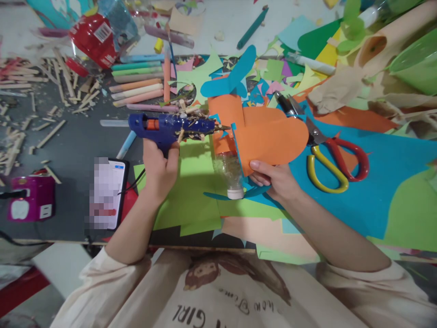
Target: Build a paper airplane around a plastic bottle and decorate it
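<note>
My left hand (160, 166) is wrapped round the handle of a blue hot glue gun (167, 127), whose nozzle points right. Bits of wood cling to its barrel, and a glue stick pokes out at the back. Between the thumb and fingers of my right hand (273, 177) is an orange paper wing (273, 141) with a blue strip along its left edge. The nozzle tip is at that edge. Behind the wing lies a plastic bottle (230, 168) wrapped in orange paper, white cap towards me, with blue paper blades (228, 82) at its far end.
Scissors (317, 136) with red and yellow handles lie right of the wing on blue paper (372, 200). A phone (112, 193) and a purple box (32, 198) with a cable are at left. Markers (138, 82), wood sticks (15, 150) and paper scraps crowd the back.
</note>
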`<move>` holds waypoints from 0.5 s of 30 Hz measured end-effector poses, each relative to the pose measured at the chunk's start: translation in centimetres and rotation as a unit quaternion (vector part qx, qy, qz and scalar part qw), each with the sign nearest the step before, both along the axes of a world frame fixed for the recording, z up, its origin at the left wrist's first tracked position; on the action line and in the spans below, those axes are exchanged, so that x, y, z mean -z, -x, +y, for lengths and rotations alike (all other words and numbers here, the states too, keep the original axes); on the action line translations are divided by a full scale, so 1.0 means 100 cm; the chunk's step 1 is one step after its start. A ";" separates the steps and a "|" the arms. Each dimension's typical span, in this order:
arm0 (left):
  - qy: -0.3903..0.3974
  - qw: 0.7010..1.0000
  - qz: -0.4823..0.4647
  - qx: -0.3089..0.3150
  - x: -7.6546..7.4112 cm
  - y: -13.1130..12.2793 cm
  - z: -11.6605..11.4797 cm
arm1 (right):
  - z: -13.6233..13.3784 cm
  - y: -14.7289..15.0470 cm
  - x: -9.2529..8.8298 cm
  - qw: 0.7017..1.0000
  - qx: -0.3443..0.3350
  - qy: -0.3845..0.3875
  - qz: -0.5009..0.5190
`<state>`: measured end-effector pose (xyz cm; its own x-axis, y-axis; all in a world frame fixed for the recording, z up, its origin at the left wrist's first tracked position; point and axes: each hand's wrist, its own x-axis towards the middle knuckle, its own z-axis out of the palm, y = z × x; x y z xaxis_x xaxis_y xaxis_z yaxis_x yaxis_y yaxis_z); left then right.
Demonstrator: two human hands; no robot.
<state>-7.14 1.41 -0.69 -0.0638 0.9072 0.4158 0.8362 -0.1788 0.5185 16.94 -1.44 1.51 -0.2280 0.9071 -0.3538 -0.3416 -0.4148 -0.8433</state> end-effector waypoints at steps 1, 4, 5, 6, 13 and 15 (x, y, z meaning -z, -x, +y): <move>-0.001 1.000 0.000 0.001 0.000 0.000 0.000 | 0.000 0.000 0.000 1.000 -0.003 0.000 0.000; 0.012 1.000 -0.012 -0.004 0.003 0.001 0.000 | 0.000 0.000 0.000 1.000 -0.009 -0.002 0.000; 0.021 1.000 -0.021 -0.005 0.003 0.001 0.000 | 0.000 0.000 0.000 1.000 -0.010 -0.002 0.002; 0.031 0.999 -0.031 -0.005 0.003 0.001 0.000 | 0.000 0.000 -0.001 1.000 -0.011 -0.002 0.003; 0.034 0.995 -0.093 -0.009 -0.004 -0.003 0.001 | 0.000 -0.002 0.000 1.000 -0.024 0.008 0.009; 0.002 0.995 -0.095 -0.012 -0.004 -0.005 0.002 | 0.000 -0.002 0.000 1.000 -0.016 0.007 0.018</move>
<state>-6.67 1.61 -0.31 -0.1637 0.9061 0.3901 0.7266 -0.1567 0.6689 17.16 -1.42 1.48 -0.2701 0.8942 -0.3570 -0.3576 -0.4374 -0.8251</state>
